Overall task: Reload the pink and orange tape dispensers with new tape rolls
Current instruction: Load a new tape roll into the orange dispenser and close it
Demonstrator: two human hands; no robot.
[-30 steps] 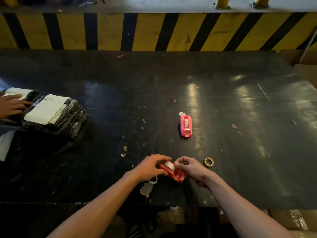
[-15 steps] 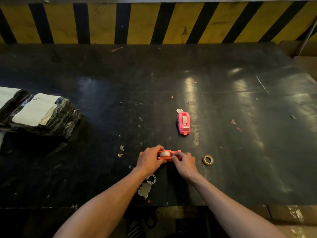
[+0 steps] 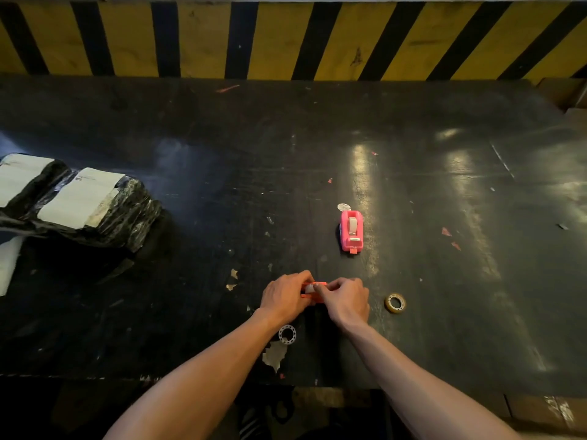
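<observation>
Yellow-and-black hazard striping (image 3: 286, 39) backs the scuffed black tabletop (image 3: 444, 328) where we work. Our left hand (image 3: 286, 296) and right hand (image 3: 344, 301) are both curled tight around the small orange plastic tape dispenser (image 3: 313, 289) near the front edge, with a pale roll showing between our fingers. Half a second ago the hands sat a little apart and the dispenser's full length showed between them; now they have closed in until they almost meet, hiding most of it. The pink plastic tape dispenser (image 3: 351, 230) stands where it was, farther back. A brownish tape roll (image 3: 394, 302) lies just right of our right hand, a white perforated ring (image 3: 287, 334) under our left wrist, and black-wrapped parcels with white labels (image 3: 79, 204) at far left.
</observation>
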